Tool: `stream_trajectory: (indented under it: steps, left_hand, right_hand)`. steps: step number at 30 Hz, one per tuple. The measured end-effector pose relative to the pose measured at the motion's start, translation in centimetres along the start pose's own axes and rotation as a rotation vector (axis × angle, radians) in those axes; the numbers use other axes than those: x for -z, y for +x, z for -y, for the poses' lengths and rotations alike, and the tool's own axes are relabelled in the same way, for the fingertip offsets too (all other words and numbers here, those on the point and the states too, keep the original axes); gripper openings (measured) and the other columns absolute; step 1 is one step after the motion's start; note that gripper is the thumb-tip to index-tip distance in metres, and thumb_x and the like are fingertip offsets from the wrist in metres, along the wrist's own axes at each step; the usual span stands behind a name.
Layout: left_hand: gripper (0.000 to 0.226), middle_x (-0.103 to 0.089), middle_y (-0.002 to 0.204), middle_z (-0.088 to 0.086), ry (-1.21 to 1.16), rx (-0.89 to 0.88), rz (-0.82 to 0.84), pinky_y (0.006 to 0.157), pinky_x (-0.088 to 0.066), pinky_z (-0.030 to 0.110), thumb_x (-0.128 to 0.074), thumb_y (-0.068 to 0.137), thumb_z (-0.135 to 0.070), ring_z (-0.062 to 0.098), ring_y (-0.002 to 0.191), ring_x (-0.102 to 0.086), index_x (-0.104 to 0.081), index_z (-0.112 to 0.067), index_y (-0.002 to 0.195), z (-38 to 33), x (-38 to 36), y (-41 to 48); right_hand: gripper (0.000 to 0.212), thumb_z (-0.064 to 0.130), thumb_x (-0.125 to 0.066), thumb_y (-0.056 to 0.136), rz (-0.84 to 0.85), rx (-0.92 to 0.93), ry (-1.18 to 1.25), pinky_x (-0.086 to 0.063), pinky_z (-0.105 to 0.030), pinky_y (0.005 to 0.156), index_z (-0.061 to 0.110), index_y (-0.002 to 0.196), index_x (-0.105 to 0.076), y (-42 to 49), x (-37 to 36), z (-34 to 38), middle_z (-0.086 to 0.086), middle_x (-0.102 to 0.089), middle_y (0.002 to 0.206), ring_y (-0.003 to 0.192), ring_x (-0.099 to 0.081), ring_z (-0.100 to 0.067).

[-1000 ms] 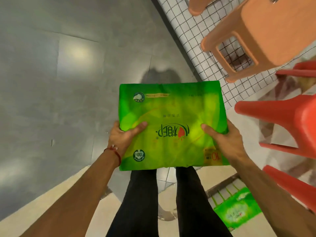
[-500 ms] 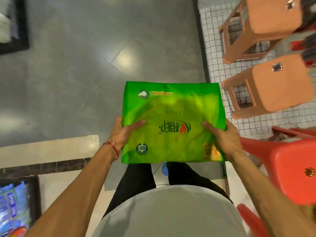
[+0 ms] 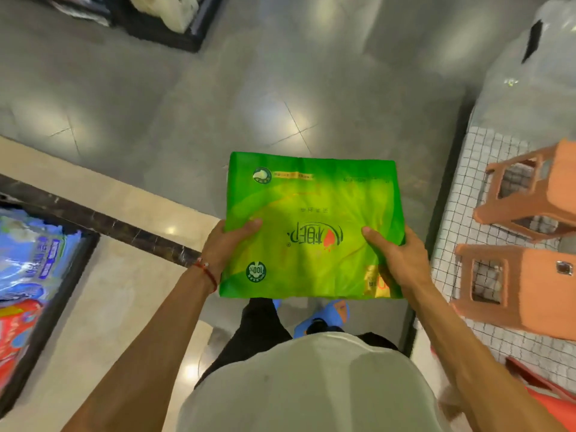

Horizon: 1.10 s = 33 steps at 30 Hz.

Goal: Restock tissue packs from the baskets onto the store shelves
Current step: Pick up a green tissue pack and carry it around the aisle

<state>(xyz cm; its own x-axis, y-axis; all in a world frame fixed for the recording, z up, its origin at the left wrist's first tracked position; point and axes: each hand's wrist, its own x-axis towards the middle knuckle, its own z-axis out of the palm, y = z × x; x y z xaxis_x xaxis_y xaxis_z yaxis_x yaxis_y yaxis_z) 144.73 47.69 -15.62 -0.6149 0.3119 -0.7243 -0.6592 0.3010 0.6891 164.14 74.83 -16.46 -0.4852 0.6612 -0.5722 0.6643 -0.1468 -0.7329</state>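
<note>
I hold the green tissue pack (image 3: 311, 226) flat at waist height over the floor, long side running across me, my left hand (image 3: 224, 244) and right hand (image 3: 396, 260) clamped on its 2 short ends, equally near, no shelf visible.

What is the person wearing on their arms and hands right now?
Both forearms are bare, no sleeves or gloves in view. The left hand has a thin red string bracelet at the wrist. The right hand wears nothing visible.
</note>
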Motion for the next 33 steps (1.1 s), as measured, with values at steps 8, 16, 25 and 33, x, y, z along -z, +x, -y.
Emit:
stream_trajectory:
  steps: [8,16,25,33]
  left_hand:
    - [0.097,-0.077,0.115,0.010,-0.211,-0.060,-0.083,0.090,-0.059,0.048,-0.096,0.040,-0.064,0.034,0.104,-0.074,-0.072,-0.016,0.121,-3.8,14.3,0.8]
    - [0.097,-0.074,0.121,0.012,-0.400,-0.123,-0.142,0.096,-0.055,0.053,-0.100,0.043,-0.053,0.037,0.108,-0.072,-0.069,-0.017,0.128,-9.0,26.5,3.8]
    - [0.075,-0.073,0.125,0.012,-0.605,-0.137,-0.308,0.105,-0.050,0.059,-0.092,0.067,-0.041,0.037,0.112,-0.071,-0.067,-0.017,0.133,-15.2,35.3,11.0]
    - [0.061,-0.072,0.126,0.013,-0.750,-0.148,-0.516,0.103,-0.051,0.058,-0.082,0.077,-0.038,0.039,0.113,-0.070,-0.067,-0.018,0.133,-24.5,40.2,17.4]
  right_hand:
    - [0.057,0.056,-0.088,0.078,0.122,0.126,-0.144,-0.060,-0.052,0.097,0.024,0.123,-0.072,0.5,-13.6,10.9,0.002,-0.079,0.112,0.100,-0.075,-0.021]
    - [0.080,0.073,-0.087,0.067,0.248,0.254,-0.167,-0.061,-0.053,0.097,0.027,0.130,-0.068,2.6,-26.5,21.2,0.004,-0.078,0.117,0.103,-0.076,-0.021]
    - [0.061,0.071,-0.081,0.073,0.443,0.369,-0.273,-0.060,-0.054,0.097,0.038,0.122,-0.066,11.0,-39.5,34.0,0.009,-0.076,0.114,0.104,-0.074,-0.021]
    - [0.074,0.068,-0.083,0.071,0.610,0.432,-0.393,-0.059,-0.050,0.098,0.026,0.130,-0.069,20.4,-51.5,47.6,0.005,-0.077,0.117,0.106,-0.074,-0.021]
